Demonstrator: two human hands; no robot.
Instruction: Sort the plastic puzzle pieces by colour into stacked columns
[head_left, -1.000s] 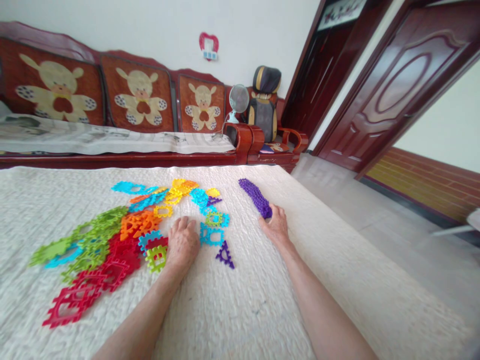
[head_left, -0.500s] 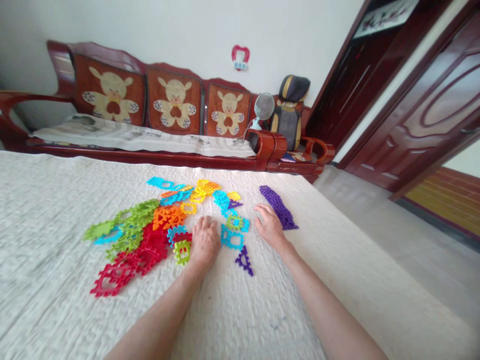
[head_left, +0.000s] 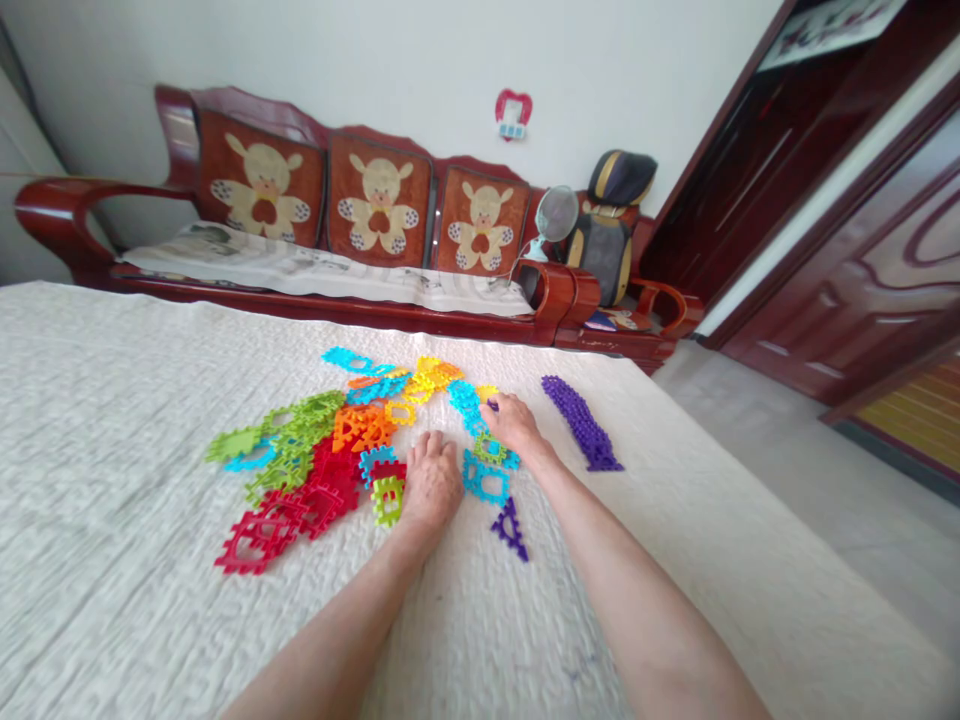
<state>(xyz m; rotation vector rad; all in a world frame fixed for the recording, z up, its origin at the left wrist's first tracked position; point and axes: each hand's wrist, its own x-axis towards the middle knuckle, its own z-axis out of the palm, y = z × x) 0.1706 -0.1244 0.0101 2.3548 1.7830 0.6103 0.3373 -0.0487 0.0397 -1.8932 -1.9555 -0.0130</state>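
My left hand point(head_left: 433, 482) rests palm down on the cloth, fingers loosely bent and holding nothing I can see. Close to its left side lie a lime-green piece point(head_left: 388, 500) and a small blue interlocking piece point(head_left: 373, 464). My right hand point(head_left: 516, 425) reaches over the blue pieces, its fingertips closed on a purple interlocking piece point(head_left: 493, 405), mostly hidden by the fingers. Below that hand are a green square piece point(head_left: 490, 449), a blue square piece point(head_left: 486, 484) and a purple triangle piece point(head_left: 511, 531). To the right stretches a row of overlapping purple pieces point(head_left: 581, 425).
Red pieces point(head_left: 285, 525), green pieces point(head_left: 296, 435), orange pieces point(head_left: 363, 428) and yellow pieces point(head_left: 431, 376) lie in overlapping groups on the white-clothed table point(head_left: 135, 480). Beyond its far edge stand a wooden sofa point(head_left: 56, 212) and a small fan point(head_left: 559, 213).
My right hand has moved left, from beside the purple row to the purple piece near the blue ones. My left hand stays beside the lime-green piece. The view has shifted slightly left.
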